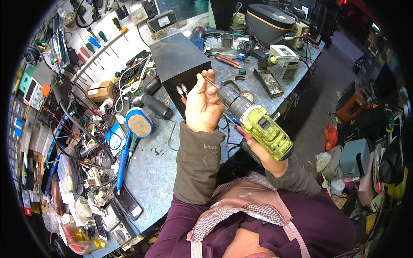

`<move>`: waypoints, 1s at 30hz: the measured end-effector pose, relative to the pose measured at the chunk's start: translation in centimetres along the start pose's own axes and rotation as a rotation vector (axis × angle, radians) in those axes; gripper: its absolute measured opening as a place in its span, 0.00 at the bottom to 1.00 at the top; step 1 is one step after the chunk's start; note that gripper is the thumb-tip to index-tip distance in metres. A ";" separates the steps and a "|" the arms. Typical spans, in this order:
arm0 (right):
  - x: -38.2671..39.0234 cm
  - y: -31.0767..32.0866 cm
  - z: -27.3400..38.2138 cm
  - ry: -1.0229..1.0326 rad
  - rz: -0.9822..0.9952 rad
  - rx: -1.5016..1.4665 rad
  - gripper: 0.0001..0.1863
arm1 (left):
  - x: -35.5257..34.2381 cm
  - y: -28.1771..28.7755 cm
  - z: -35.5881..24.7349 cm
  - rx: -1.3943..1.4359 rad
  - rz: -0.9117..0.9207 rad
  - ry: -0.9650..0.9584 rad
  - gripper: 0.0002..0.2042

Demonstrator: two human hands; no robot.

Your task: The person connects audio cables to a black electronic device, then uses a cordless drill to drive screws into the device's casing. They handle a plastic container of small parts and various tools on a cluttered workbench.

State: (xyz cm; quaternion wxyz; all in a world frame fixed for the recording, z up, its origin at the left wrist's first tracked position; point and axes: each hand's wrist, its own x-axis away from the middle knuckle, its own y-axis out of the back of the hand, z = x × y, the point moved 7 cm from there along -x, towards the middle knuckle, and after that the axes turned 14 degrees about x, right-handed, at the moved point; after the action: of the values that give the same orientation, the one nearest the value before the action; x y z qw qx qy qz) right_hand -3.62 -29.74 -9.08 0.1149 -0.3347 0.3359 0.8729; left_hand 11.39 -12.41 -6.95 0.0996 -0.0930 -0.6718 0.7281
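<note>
In my right hand (267,158) is a yellow-green cordless drill (267,129), its grip wrapped by my fingers and its black chuck pointing up and left. A thin driver bit (211,82) runs from the chuck to the fingertips of my left hand (203,102), which are closed about its front end. Whether a screw sits at the tip is hidden by the fingers. Right behind the left hand stands a dark metal box (183,53), the bit's end close to its near face. Red-sleeved cable clips or plugs (182,92) stick out of that face.
On the blue-grey bench lie several loose screws (157,152), a blue-handled round tool (138,122), a heat gun (157,106) and a phone (128,205). Beyond the drill are a hammer (233,80), a black tray (268,84) and red pliers (228,60). Tangled cables crowd the left.
</note>
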 end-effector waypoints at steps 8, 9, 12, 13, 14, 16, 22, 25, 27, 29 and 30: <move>-2.2 2.2 3.9 0.200 0.009 0.281 0.30 | -1.2 1.3 -1.2 -0.127 0.071 0.015 0.09; -2.3 2.0 4.0 0.206 0.016 0.312 0.30 | -1.4 1.7 -1.4 -0.184 0.061 -0.035 0.10; -3.0 1.8 3.5 0.159 -0.001 0.186 0.30 | -1.3 1.2 -0.7 -0.235 0.061 -0.077 0.12; -3.0 1.3 2.8 0.135 0.009 0.172 0.30 | -1.4 1.1 -0.8 -0.251 0.062 -0.097 0.13; -3.2 1.2 2.8 0.138 -0.009 0.156 0.30 | -1.5 1.2 -0.9 -0.267 0.064 -0.116 0.13; -3.6 0.9 3.1 0.144 -0.022 0.143 0.27 | -1.8 1.0 -1.4 -0.335 0.110 -0.166 0.16; -4.1 0.7 3.7 0.144 -0.009 0.139 0.23 | -2.6 1.3 -2.3 -0.489 0.142 -0.294 0.16; -4.2 0.8 3.8 0.159 -0.015 0.132 0.24 | -3.0 1.4 -2.3 -0.504 0.161 -0.334 0.17; -4.1 0.7 3.6 0.160 -0.018 0.136 0.24 | -3.1 1.5 -2.3 -0.507 0.159 -0.327 0.17; -4.3 0.6 3.7 0.101 -0.013 0.118 0.22 | -3.0 1.4 -2.2 -0.474 0.155 -0.297 0.17; -4.4 0.6 3.6 0.071 -0.011 0.110 0.21 | -2.8 1.3 -2.0 -0.439 0.153 -0.270 0.17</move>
State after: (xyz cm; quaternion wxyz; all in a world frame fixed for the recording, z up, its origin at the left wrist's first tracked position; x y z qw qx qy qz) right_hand -2.40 -27.65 -3.85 0.1258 -0.3607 0.3852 0.8401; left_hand 14.65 -11.31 -8.36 -0.0686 -0.0650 -0.8119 0.5761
